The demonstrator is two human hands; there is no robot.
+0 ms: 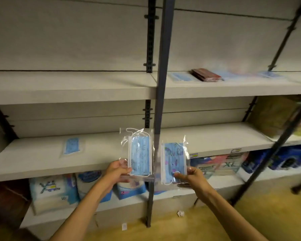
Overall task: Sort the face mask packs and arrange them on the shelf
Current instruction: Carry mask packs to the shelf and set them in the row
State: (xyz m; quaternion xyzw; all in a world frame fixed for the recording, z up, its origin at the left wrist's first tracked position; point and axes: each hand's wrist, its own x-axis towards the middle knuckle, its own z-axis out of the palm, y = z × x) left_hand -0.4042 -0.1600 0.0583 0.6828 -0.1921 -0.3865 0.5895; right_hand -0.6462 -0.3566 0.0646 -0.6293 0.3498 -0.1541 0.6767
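Mask packs in hand: two, each upright in front of the shelving. Left hand (119, 169) is pinching the lower edge of the plain blue pack (139, 152); right hand (189, 173) is pinching the lower edge of the butterfly-print pack (174, 161). Both are hanging level with the middle shelf (42, 157), where one blue pack (72, 147) is lying flat. On the upper shelf (94, 84), one blue pack (181, 77) is lying just beside one dark red stack (206, 74); further packs to the right are blurring beyond count
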